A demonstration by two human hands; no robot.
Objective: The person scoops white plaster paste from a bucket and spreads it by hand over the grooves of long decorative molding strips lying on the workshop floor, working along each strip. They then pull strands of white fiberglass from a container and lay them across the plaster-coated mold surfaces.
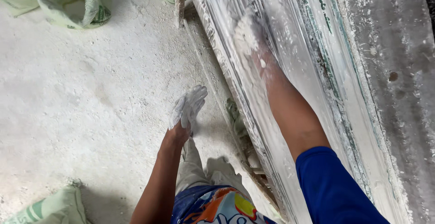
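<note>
Both hands are caked in wet white plaster: the right hand (247, 36) presses a clump of it into the grooves of the long ribbed mould (290, 83) lying on the workbench (398, 70), its fingers buried so I cannot tell their spread, while the left hand (186, 110) hangs free over the dusty floor (81, 92) with fingers loosely extended, holding nothing. Slippery plaster could let the pressing hand skid along the ribs and leave thin patches, or drip off the mould's edge. Green-printed sacks (68, 2) lie well apart on the floor, one (50, 208) near the person's leg, where it could catch a foot.
</note>
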